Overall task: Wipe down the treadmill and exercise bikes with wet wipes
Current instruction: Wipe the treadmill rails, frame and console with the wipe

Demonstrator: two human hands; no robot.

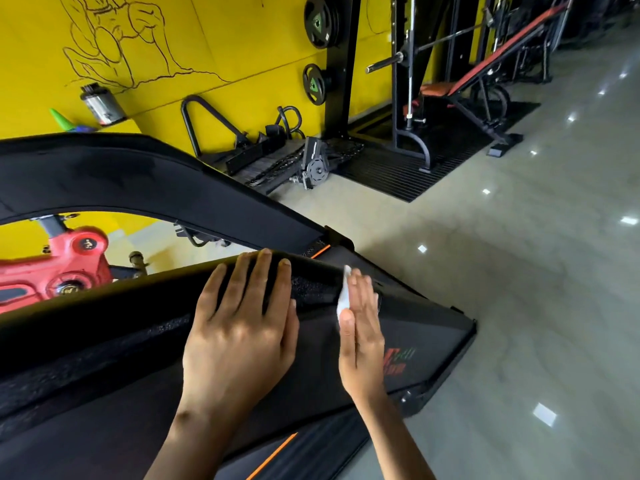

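Observation:
The black treadmill fills the lower left, its padded handrail running diagonally toward the deck's end. My left hand lies flat on the handrail, fingers spread over its top edge, holding nothing. My right hand presses a white wet wipe against the outer side of the rail, just right of my left hand; only a strip of the wipe shows beside the fingers. A red exercise bike is visible through the gap between the treadmill's rails at the far left.
A yellow wall runs along the back, with a shaker bottle on a ledge. A black rack with weight plates, a barbell rack and an orange incline bench stand on rubber mats. Glossy tiled floor lies to the right.

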